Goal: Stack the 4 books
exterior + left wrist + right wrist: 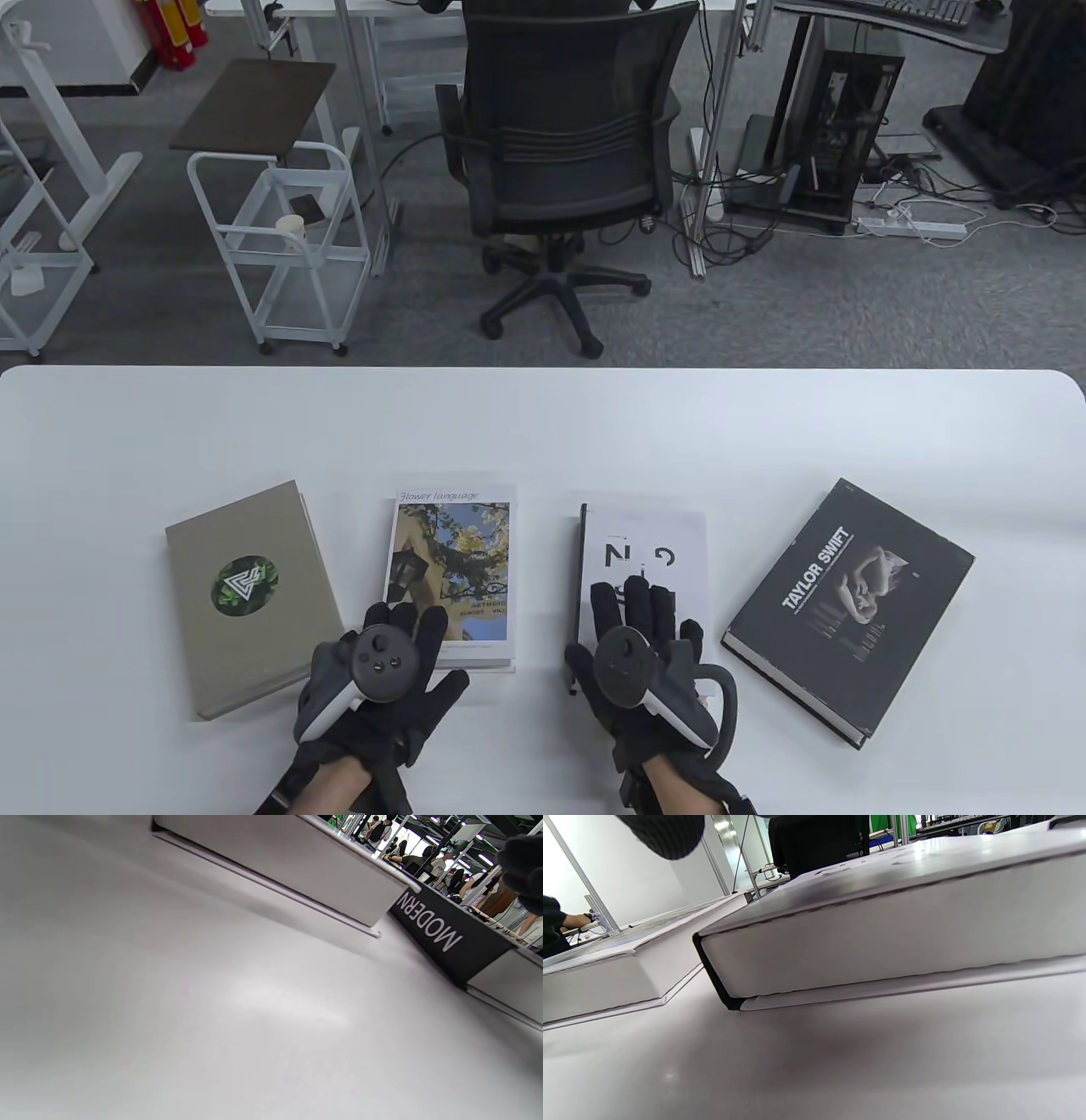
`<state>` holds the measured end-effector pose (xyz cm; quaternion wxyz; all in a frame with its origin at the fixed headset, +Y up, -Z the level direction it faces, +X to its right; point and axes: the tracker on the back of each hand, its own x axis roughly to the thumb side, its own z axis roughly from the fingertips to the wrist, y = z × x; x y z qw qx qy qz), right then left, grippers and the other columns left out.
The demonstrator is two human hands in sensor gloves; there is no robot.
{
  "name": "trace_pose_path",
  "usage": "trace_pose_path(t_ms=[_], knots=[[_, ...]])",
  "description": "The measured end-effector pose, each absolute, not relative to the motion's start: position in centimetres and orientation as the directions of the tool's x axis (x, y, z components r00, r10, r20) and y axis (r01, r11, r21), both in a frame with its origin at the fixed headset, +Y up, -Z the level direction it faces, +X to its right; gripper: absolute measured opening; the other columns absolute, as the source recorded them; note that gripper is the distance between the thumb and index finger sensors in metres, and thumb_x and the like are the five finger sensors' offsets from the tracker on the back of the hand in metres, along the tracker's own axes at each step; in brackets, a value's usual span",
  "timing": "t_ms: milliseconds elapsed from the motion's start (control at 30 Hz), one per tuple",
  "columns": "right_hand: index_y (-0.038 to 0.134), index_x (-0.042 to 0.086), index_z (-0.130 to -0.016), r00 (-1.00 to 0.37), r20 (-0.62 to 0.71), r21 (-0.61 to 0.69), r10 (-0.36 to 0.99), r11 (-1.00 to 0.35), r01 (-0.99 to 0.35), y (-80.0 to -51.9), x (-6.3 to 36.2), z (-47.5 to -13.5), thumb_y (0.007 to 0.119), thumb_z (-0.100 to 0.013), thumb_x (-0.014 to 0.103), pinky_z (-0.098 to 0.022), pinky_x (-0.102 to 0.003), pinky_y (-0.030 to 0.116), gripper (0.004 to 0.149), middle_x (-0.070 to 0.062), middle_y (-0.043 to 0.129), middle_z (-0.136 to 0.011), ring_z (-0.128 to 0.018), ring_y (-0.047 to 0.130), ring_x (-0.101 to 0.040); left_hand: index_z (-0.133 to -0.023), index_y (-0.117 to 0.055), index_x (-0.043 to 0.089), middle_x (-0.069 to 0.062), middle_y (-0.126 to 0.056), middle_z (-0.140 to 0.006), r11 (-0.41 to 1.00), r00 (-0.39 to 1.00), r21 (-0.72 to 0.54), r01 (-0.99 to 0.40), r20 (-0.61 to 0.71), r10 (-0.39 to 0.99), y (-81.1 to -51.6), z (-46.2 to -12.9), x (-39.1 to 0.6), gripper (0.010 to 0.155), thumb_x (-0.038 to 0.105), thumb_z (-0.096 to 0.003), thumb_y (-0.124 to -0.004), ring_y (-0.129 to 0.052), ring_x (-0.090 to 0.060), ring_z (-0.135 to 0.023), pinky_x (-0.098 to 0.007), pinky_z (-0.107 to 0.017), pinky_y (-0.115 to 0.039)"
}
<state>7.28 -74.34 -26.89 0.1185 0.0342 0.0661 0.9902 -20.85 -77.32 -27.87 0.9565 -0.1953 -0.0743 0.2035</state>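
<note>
Fingers [635, 598] of the right hand [649, 658] lie spread and flat over the near half of the white book [657, 552] with the black letters, palm down, the tracker riding on the back of the hand; whether they press the cover or only hover above it I cannot tell. The thumb sticks out to the left, off the book's black spine edge and over the bench [543, 424]. The left hand [377, 671] is likewise palm down with its fingers [428, 624] apart, their tips over the near left corner of the "Flower language" book [454, 569], while the palm and thumb sit over bare bench in front of it. Neither hand is closed around anything.

Four books lie flat in a row across the bench, none stacked, each apart from the next. From left to right they are the tan book [246, 594] with a round green emblem, the "Flower language" book, the white book, and the dark "Taylor Swift" book [848, 607], which is turned at an angle and lies farthest to the right.

From the right wrist view the white book's page block [882, 938] fills the frame close up, with one gloved fingertip [666, 834] above it at the top edge. From the left wrist view a pale book edge [288, 861] and a black spine reading "MODERN" [445, 929] sit beyond bare bench.
</note>
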Motion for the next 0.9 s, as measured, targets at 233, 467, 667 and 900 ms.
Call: trace_pose_path(t_ms=[233, 467, 667, 900], knots=[[0.018, 0.023, -0.118, -0.966, 0.069, 0.155, 0.248, -0.959, -0.236, -74.54, 6.99, -26.86, 0.054, -0.064, 0.060, -0.078, -0.073, 0.033, 0.074, -0.019, 0.017, -0.120, -0.110, 0.021, -0.046, -0.108, -0.012, 0.039, -0.001, 0.001, -0.111, 0.841, 0.921, -0.417, -0.344, 0.022, 0.388, -77.81, -27.97, -21.25, 0.076, 0.064, -0.0478, -0.052, 0.009, -0.031, -0.103, -0.060, -0.071, -0.002], [0.019, 0.022, -0.118, -0.966, 0.084, 0.153, 0.245, -0.961, -0.230, -74.59, 6.76, -26.81, 0.054, -0.064, 0.060, -0.077, -0.072, 0.034, 0.075, -0.020, 0.019, -0.120, -0.109, 0.022, -0.047, -0.108, -0.012, 0.038, 0.000, 0.003, -0.110, 0.852, 0.933, -0.413, -0.321, 0.017, 0.360, -77.83, -27.92, -21.11, 0.076, 0.064, -0.0478, -0.052, 0.011, -0.030, -0.102, -0.060, -0.070, -0.001], [0.019, 0.022, -0.118, -0.966, 0.084, 0.154, 0.246, -0.961, -0.231, -74.61, 6.71, -26.80, 0.054, -0.064, 0.060, -0.077, -0.072, 0.034, 0.075, -0.020, 0.019, -0.120, -0.109, 0.022, -0.047, -0.107, -0.011, 0.039, 0.001, 0.007, -0.109, 0.875, 0.938, -0.373, -0.310, 0.030, 0.345, -77.30, -28.06, -20.84, 0.077, 0.064, -0.0479, -0.052, 0.014, -0.029, -0.101, -0.060, -0.070, 0.000], [0.019, 0.022, -0.118, -0.966, 0.086, 0.157, 0.244, -0.961, -0.229, -74.64, 6.60, -26.76, 0.054, -0.064, 0.060, -0.077, -0.073, 0.035, 0.075, -0.020, 0.019, -0.120, -0.109, 0.022, -0.047, -0.107, -0.011, 0.041, 0.002, 0.006, -0.109, 0.877, 0.944, -0.376, -0.301, 0.015, 0.330, -77.48, -28.25, -20.95, 0.076, 0.064, -0.0479, -0.052, 0.014, -0.029, -0.101, -0.060, -0.070, 0.000]])
